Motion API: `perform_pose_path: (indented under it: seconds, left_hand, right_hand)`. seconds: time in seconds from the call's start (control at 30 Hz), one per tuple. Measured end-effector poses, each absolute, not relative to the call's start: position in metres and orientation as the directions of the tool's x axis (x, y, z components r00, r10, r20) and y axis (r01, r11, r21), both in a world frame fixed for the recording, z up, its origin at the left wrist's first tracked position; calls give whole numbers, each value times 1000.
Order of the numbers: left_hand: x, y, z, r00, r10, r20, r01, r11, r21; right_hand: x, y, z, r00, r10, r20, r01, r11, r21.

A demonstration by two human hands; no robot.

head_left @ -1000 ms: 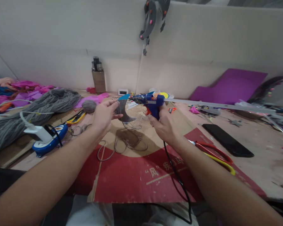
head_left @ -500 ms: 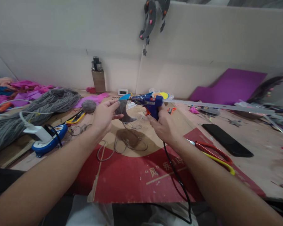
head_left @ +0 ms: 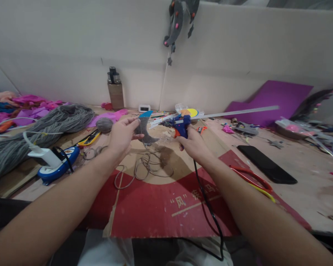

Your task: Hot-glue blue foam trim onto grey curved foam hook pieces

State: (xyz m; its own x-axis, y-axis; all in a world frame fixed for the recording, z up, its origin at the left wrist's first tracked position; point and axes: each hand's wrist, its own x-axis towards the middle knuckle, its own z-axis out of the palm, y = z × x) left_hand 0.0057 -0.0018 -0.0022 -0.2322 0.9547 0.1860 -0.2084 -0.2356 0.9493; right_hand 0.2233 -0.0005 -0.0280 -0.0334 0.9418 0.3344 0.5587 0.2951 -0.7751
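My left hand (head_left: 124, 135) pinches a crescent moon shape (head_left: 144, 127) by its outer side; the piece is mostly grey, with a blue upper tip. A thin grey yarn (head_left: 147, 164) trails from below it and lies in loops on the cardboard. My right hand (head_left: 192, 142) is wrapped round the handle of a blue glue gun (head_left: 182, 122) with an orange trigger. A long, clear glue stick (head_left: 238, 112) juts out of its back to the right. The nozzle points left at the crescent, with a gap between them.
A red and tan cardboard sheet (head_left: 155, 210) covers the table front. Right are scissors (head_left: 255, 180) and a black phone (head_left: 266, 164). Left lie a power strip (head_left: 59, 166), grey yarn skein (head_left: 58, 123), yarn ball (head_left: 104, 125) and yellow cutter (head_left: 90, 138). A bottle (head_left: 115, 92) stands behind.
The glue gun has moved right and slightly down, away from the crescent's blue tip, and its glue stick now slants upward. My left hand and the crescent have hardly moved.
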Motion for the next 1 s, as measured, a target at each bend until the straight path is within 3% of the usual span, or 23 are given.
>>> perform_pose_path:
  seconds: [0.07, 0.13, 0.23, 0.3, 0.37, 0.43, 0.5, 0.57, 0.73, 1.0]
  left_hand:
    - [5, -2, -4, -237, 940, 247, -126, -282, 951]
    - [4, -3, -6, -238, 911, 336, -2, -346, 938]
    - [3, -6, -5, -218, 852, 477, 194, -441, 876]
    - [3, -8, -4, -203, 817, 540, 284, -479, 831]
    - [3, -9, -4, -186, 794, 579, 335, -503, 797]
    - [4, -8, -5, -168, 781, 602, 353, -522, 776]
    - [4, -7, -8, -154, 776, 612, 353, -535, 767]
    - [4, -6, -10, -136, 781, 609, 351, -537, 767]
    - [6, -10, -9, -99, 813, 575, 362, -508, 781]
    - [17, -18, -1, -146, 931, 333, 66, -327, 943]
  right_hand:
    - [229, 7, -32, 25, 996, 86, 594, 54, -803]
    - [238, 12, -32, 58, 998, 0, 719, -41, -693]
    - [248, 9, -25, 62, 986, 157, 924, 3, -382]
    - [246, 1, -17, 51, 953, 299, 952, 44, -303]
    - [233, -11, -8, 27, 895, 445, 888, 182, -422]
    - [210, -22, -3, -14, 848, 529, 666, 402, -628]
    - [182, -28, -1, -53, 871, 489, 379, 471, -797]
    - [157, -29, -3, -80, 902, 424, 143, 431, -891]
    - [133, -18, -14, -205, 935, 289, -88, 277, -957]
    - [148, -16, -15, -131, 905, 405, -20, 406, -914]
